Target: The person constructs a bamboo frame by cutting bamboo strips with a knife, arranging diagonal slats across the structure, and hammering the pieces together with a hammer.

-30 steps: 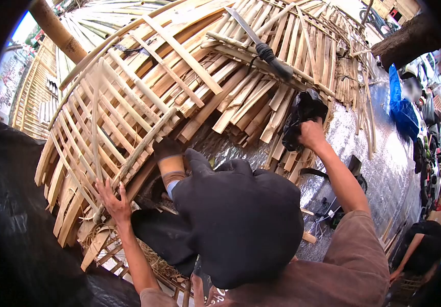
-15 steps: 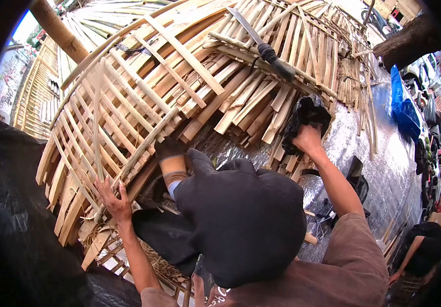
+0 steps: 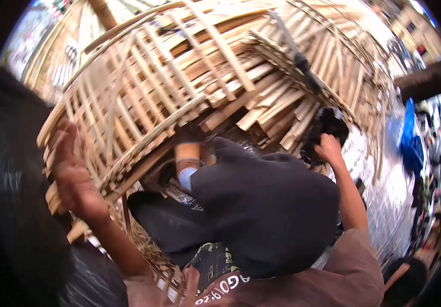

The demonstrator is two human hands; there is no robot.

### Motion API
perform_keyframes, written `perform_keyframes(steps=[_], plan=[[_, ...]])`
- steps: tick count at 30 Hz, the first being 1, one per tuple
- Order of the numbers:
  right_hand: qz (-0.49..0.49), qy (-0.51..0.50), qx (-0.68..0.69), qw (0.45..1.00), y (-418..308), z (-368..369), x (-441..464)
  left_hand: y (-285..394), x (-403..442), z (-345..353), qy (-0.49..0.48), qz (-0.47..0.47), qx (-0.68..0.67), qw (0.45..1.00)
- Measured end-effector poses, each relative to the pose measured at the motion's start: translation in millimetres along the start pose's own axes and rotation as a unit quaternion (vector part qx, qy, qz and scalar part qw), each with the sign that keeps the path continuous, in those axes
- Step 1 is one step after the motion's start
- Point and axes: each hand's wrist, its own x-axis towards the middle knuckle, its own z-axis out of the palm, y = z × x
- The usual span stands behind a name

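My left hand (image 3: 79,179) is raised at the left end of a bamboo slat panel (image 3: 128,102), blurred, with its fingers stretched out and nothing visible in them. The panel is a lattice of pale strips lying on stacked split bamboo. On the right, my right hand (image 3: 328,148) is closed on a crumpled black plastic bag (image 3: 325,130), beside the cut ends of a pile of bamboo slats (image 3: 277,110). A machete with a dark wrapped handle (image 3: 305,69) lies across the slats above that bag.
My bent leg in black trousers (image 3: 266,204) fills the middle, with a tan-banded foot (image 3: 187,153) near the panel edge. Silvery sheeting (image 3: 389,189) covers the ground at right. Dark sheeting (image 3: 15,194) hangs at left. Another person (image 3: 405,281) is at lower right.
My left hand has lifted off the panel's lower corner, moving up and left. My right hand still grips the bag. The whole view has shifted, putting the bamboo farther right.
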Motion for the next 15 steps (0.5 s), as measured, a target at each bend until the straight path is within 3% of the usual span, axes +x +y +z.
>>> perform_keyframes(steps=[2,3,8,11,15], plan=[[-0.013,0.031,0.011,0.999,12,19,11,68,38,4,-0.021,0.188,-0.145,0.971],[-0.028,0.01,0.083,0.996,15,20,14,87,48,4,-0.035,0.258,-0.181,0.948],[-0.065,0.052,0.182,0.98,-16,-1,-2,102,43,-13,0.014,0.323,-0.161,0.933],[-0.134,0.08,0.132,0.979,7,31,9,103,39,-18,0.045,0.338,-0.136,0.93],[-0.144,0.074,0.17,0.972,-42,25,-5,99,30,-23,0.077,0.351,-0.093,0.929]])
